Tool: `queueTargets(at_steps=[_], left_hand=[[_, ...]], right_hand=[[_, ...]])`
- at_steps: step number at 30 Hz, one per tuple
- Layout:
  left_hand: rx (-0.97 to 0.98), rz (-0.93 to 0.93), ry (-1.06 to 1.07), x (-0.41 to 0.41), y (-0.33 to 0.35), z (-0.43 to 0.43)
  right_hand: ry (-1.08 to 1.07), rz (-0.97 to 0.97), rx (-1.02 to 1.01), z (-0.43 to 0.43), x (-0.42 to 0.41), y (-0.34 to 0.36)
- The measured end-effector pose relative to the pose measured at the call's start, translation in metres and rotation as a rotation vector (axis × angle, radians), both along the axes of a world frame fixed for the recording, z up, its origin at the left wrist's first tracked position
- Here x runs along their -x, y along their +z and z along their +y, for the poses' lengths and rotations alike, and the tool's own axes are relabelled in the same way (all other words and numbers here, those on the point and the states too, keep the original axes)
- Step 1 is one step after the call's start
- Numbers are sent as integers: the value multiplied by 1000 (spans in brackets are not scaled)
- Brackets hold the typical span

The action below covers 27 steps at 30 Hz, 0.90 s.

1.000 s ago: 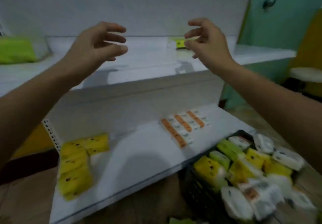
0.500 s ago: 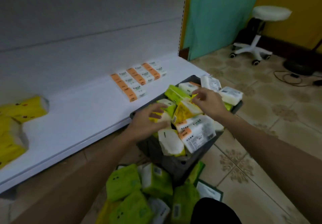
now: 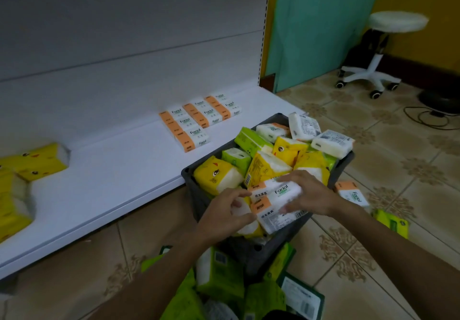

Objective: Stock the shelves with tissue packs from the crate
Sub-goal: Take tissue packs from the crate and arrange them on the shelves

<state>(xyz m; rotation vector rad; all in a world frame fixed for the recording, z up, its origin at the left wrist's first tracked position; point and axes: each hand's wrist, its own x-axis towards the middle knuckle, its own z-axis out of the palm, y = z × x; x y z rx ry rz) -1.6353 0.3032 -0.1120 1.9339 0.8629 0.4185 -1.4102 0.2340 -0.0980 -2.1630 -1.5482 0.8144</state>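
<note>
Shifted nearer, left hand [image 3: 224, 210] and right hand [image 3: 308, 193] clamp orange-white pack [image 3: 276, 193] — long axis left-right.

Curled left hand [image 3: 225, 210] and right hand [image 3: 308, 193] both grip.

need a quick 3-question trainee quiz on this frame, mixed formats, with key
1. True or false: the left hand and right hand both hold white-and-orange packs at the near end of the crate.
2. On the shelf, the yellow packs lie: A) left of the orange-striped rows; B) right of them; C) stacked on them.
3. Fill in: the packs on the floor nearest the camera are mostly ____.
Key: 1 true; 2 A; 3 green.
</note>
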Motion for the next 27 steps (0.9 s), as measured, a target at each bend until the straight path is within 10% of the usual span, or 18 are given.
queueTargets(at_steps=[10,21,27], left_hand=[[-138,107,4,-4,70,7],[-121,-251,131,-17,124,42],[-344,-337,253,8,99,94]], right_hand=[[-222,323,-299,8,-22,57],[-106,642,-490,46,13,126],[-21,745,-213,94,27,116]])
